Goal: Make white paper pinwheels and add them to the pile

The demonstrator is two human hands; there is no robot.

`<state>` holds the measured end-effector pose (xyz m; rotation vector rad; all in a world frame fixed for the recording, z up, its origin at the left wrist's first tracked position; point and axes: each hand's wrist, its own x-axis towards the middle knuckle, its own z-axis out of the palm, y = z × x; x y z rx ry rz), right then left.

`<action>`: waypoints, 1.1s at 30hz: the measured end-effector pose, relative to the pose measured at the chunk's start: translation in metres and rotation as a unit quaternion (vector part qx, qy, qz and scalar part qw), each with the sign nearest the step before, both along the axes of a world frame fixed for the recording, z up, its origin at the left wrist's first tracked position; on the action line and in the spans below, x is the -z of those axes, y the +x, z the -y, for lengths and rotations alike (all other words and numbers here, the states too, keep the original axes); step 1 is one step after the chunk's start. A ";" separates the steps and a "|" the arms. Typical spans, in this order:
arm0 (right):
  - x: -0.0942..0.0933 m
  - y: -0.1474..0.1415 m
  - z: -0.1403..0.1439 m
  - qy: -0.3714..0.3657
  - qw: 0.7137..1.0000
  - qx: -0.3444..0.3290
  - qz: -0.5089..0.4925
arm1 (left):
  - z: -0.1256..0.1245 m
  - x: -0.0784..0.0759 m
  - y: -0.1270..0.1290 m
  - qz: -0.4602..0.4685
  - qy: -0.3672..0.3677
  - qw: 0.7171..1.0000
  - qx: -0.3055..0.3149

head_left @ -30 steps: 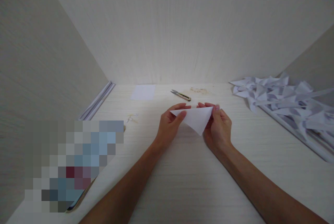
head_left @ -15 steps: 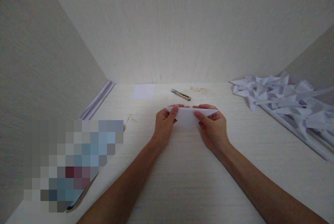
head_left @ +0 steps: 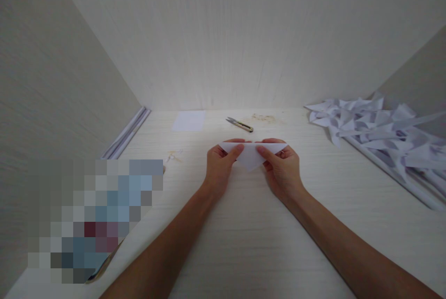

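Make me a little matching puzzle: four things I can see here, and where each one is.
1. folded paper
2. thread snips
3. flat paper sheet
4. pile of folded paper shapes

A. left of the thread snips
B. heaped at the far right
C. between left hand and right hand
D. straight beyond both hands

Pairs: 1-C, 2-D, 3-A, 4-B

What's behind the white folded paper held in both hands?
Behind the white folded paper, fingers of the left hand and right hand show along its top edge. The paper covers parts of those fingers and some pale, streaked tabletop.
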<state>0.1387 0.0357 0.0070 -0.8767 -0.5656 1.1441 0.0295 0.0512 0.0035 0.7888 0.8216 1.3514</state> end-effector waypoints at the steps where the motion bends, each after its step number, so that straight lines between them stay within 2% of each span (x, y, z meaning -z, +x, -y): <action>1: 0.000 0.000 0.000 -0.001 1.000 0.001 -0.002 | 0.000 0.000 0.000 0.000 0.000 1.000 -0.001; 16: 0.004 0.001 -0.002 -0.002 1.000 0.014 0.016 | 0.000 0.001 0.001 -0.007 -0.012 1.000 -0.015; 33: 0.007 0.002 -0.004 0.000 0.999 0.032 0.028 | 0.001 -0.004 0.002 0.036 -0.028 0.999 -0.004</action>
